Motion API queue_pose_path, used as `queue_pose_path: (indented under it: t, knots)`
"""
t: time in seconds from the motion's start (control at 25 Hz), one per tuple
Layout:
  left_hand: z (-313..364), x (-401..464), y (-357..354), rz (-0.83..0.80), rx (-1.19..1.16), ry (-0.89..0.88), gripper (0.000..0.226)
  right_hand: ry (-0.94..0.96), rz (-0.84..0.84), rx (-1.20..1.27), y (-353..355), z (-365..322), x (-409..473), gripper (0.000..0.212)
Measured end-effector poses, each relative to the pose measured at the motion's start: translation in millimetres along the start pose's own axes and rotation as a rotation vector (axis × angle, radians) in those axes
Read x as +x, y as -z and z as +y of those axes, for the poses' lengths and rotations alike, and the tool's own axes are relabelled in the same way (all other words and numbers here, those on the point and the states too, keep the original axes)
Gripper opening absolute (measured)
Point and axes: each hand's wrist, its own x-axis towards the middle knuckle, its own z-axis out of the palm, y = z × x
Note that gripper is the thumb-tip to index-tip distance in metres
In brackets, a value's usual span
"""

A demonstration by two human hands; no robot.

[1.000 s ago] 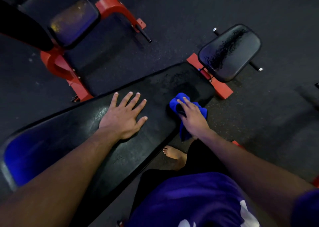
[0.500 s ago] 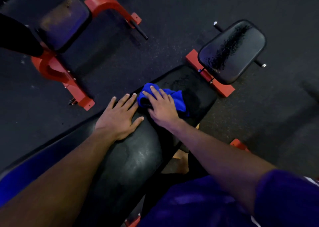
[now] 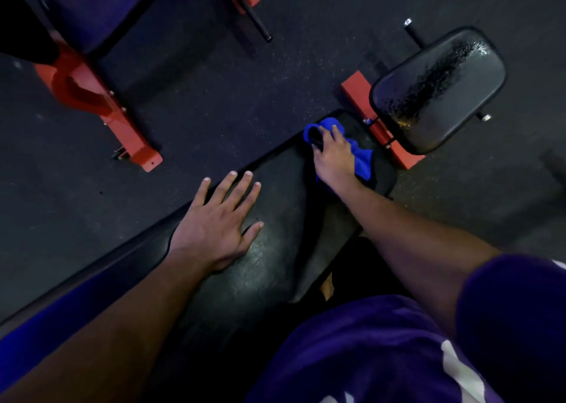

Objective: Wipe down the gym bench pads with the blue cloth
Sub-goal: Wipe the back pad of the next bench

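Observation:
A long black bench pad (image 3: pixel 275 249) runs diagonally from the lower left to the upper middle. My left hand (image 3: pixel 219 221) rests flat on its middle, fingers spread. At the pad's far end, my right hand (image 3: pixel 333 157) presses the bunched blue cloth (image 3: pixel 361 157) onto the surface, and the cloth sticks out beyond the fingers and to the right of the hand. Just past that end sits the smaller black seat pad (image 3: pixel 438 90), speckled with droplets.
The bench's red frame (image 3: pixel 355 93) shows between the two pads. A second machine with a red frame (image 3: pixel 92 96), a dark pad (image 3: pixel 101 10) and a black bar (image 3: pixel 254 19) stands at the upper left. Dark rubber floor (image 3: pixel 214 96) lies between. My bare foot (image 3: pixel 326 289) is under the bench.
My right hand has slid the blue cloth from beside my left hand out to the far end of the long pad. My left hand has stayed flat on the pad.

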Motion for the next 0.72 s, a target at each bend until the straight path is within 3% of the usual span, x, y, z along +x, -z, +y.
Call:
queue_pose_path:
  t: [0.16,0.24,0.32,0.48,0.56,0.72]
  knots:
    - [1,1,2,-0.001,0.029,-0.002,0.076,0.345,-0.056,-0.004,-9,-28,-77,0.069]
    - [2,1,4,-0.012,0.041,0.0,0.076,0.465,-0.064,-0.008,-7,-19,-75,0.072]
    - [2,1,3,-0.014,0.039,0.0,0.076,0.461,-0.045,-0.048,-5,-1,-46,0.069]
    - [1,1,2,-0.011,0.036,0.001,0.078,0.163,-0.036,-0.006,4,12,24,0.056]
    - [3,1,2,-0.007,0.038,-0.003,0.078,0.106,-0.036,0.03,5,2,23,0.056]
    - [3,2,3,-0.008,0.074,-0.016,0.077,0.373,-0.063,0.043,3,-4,-34,0.064]
